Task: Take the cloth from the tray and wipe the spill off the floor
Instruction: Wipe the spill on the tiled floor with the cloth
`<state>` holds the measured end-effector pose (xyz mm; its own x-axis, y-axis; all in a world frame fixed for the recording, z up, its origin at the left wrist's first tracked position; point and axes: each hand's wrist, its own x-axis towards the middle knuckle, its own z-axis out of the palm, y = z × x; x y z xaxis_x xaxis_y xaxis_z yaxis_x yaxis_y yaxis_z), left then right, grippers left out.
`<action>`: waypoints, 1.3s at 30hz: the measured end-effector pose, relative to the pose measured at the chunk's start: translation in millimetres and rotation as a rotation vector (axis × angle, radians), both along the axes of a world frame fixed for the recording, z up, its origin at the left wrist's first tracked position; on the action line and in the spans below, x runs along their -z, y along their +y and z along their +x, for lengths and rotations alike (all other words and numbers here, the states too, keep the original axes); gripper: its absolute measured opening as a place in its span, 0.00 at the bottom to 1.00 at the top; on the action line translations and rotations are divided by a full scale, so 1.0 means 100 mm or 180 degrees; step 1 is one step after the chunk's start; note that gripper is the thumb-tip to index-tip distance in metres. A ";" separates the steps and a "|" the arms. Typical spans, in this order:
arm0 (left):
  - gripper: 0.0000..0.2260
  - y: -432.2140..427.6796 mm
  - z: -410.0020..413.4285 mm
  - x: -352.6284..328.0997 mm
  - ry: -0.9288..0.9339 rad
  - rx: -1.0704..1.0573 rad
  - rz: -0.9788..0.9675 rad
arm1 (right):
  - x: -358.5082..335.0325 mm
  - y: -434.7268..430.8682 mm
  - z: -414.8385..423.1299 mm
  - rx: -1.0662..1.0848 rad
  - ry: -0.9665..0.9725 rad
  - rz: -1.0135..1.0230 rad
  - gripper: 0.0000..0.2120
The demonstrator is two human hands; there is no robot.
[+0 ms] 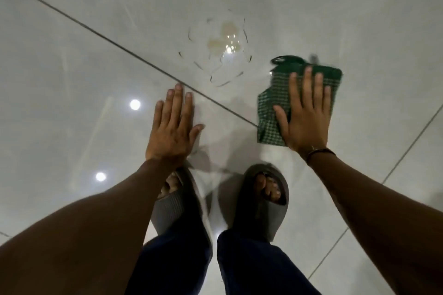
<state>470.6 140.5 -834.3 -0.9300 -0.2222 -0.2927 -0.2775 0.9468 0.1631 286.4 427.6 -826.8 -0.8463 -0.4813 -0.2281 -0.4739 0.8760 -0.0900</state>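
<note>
— What do you have under your left hand (pixel 173 124)?

— Only the floor (pixel 72 60). Your left hand lies flat and open, fingers stretched and close together, holding nothing. The tiles are pale grey, glossy and smooth; they mirror two round ceiling lights to the left of that hand. A thin dark grout line (pixel 124 49) runs diagonally and passes just past your fingertips.

— And between your hands?

— Ahead of them, further from you, is the spill (pixel 223 38). It is a thin clear puddle with an irregular, broken outline and two pale yellowish patches inside; small bright reflections sit on it. It is apart from both hands. Nearer to you, below your hands, your feet are in dark grey ribbed slippers (pixel 263 201), open at the toes, with dark trouser legs above them.

— Where is the cloth?

— The cloth (pixel 271 112) is under your right hand (pixel 305 120), to the right of the spill and not touching it. It is green with a fine white check, folded and a little crumpled, with a dark green edge. Your right hand presses on it with the palm, fingers spread and straight, not closed around it. On that wrist is a thin dark band (pixel 321 150).
</note>
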 end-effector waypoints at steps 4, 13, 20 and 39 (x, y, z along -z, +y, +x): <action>0.37 -0.01 0.03 0.08 -0.0008 0.0111 -0.0084 | 0.03 -0.66 -0.21 0.0947 0.0278 -0.0046 0.39; 0.37 -0.02 0.05 0.12 0.0096 0.0122 -0.0231 | 0.02 -0.23 0.37 0.0111 -0.0111 0.0004 0.40; 0.36 -0.03 0.05 0.16 0.0247 0.0038 -0.0102 | 0.12 -1.29 -0.36 0.0041 0.0324 -0.0166 0.38; 0.63 -0.70 -0.18 0.11 -0.0166 -0.0321 0.0134 | 0.04 -1.20 0.11 -0.0819 -0.0054 0.0035 0.40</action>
<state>453.0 70.6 -845.1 -0.8869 -0.3002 -0.3510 -0.3800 0.9063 0.1851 297.1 307.3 -830.7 -0.6923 -0.6778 -0.2477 -0.6799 0.7277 -0.0909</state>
